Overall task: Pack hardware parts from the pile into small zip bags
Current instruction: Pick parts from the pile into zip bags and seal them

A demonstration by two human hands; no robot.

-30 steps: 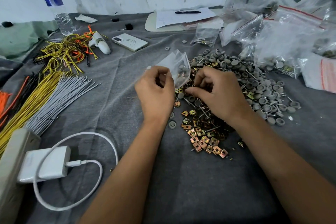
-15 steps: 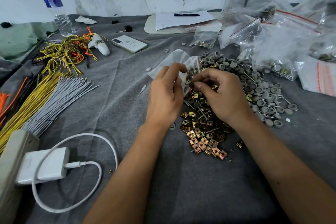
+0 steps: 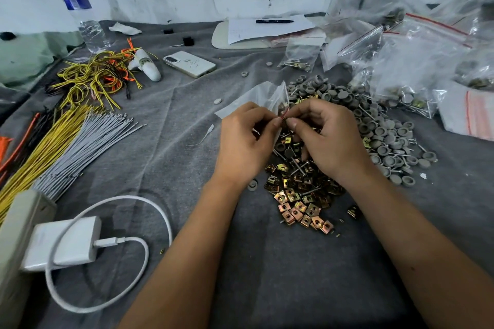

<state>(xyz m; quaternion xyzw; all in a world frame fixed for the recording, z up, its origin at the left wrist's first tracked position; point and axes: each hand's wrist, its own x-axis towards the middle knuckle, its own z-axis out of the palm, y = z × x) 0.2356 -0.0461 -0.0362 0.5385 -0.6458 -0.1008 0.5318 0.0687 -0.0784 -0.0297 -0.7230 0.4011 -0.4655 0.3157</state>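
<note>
Head view: left hand [image 3: 244, 141] and right hand [image 3: 327, 139] each pinch the red-striped mouth of a small zip bag [image 3: 263, 97], held just above the pile [image 3: 347, 147], its body trailing toward 11 o'clock. Judged step: sealing. Press the strip closed from one end to the other, keeping the mouth uppermost so parts inside cannot spill; clip nuts [image 3: 302, 203] lie at 6 o'clock.

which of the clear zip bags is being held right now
The small clear zip bag above the pile, pinched by both hands at its red-striped mouth; the others lie on the cloth.
</note>
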